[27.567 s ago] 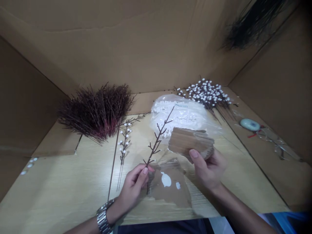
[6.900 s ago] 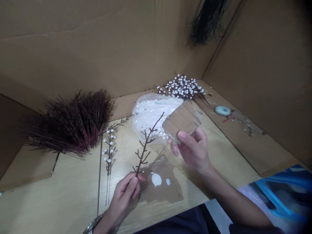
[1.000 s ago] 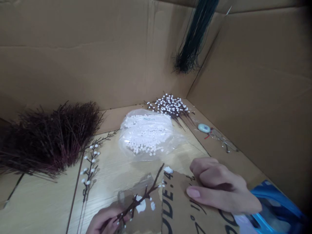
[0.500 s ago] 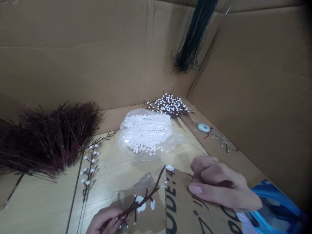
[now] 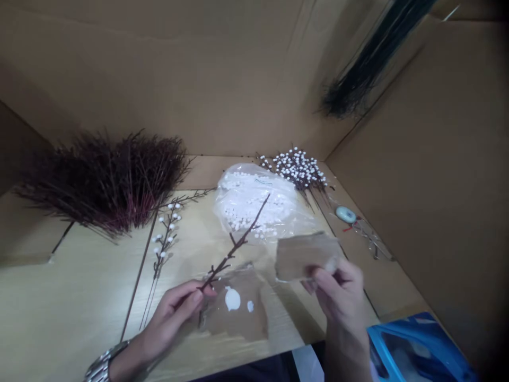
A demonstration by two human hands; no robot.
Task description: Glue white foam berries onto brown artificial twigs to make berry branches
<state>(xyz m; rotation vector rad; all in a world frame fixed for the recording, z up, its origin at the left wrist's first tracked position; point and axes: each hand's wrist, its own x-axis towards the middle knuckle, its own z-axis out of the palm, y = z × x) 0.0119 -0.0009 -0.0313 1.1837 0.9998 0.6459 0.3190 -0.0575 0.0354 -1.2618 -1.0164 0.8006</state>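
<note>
My left hand (image 5: 175, 313) pinches the lower stem of a thin brown twig (image 5: 238, 241) that slants up to the right, its tip over a clear bag of white beads (image 5: 258, 209). My right hand (image 5: 338, 297) holds a torn piece of cardboard (image 5: 304, 255) lifted above the table. Between the hands lies a flat cardboard scrap (image 5: 238, 313) with a blob of white glue (image 5: 232, 298) on it. A wristwatch (image 5: 99, 366) shows on my left wrist.
A big heap of dark red bare twigs (image 5: 111, 178) lies at the back left. One finished beaded twig (image 5: 163, 244) rests on the table, a bundle of beaded twigs (image 5: 298, 167) at the back. A small teal object (image 5: 345, 214) and glasses (image 5: 371, 241) lie right. Cardboard walls surround.
My right hand has lifted a cardboard piece off the table into the air. The left hand has raised the twig higher, toward the bead bag. The camera has tilted down and left.
</note>
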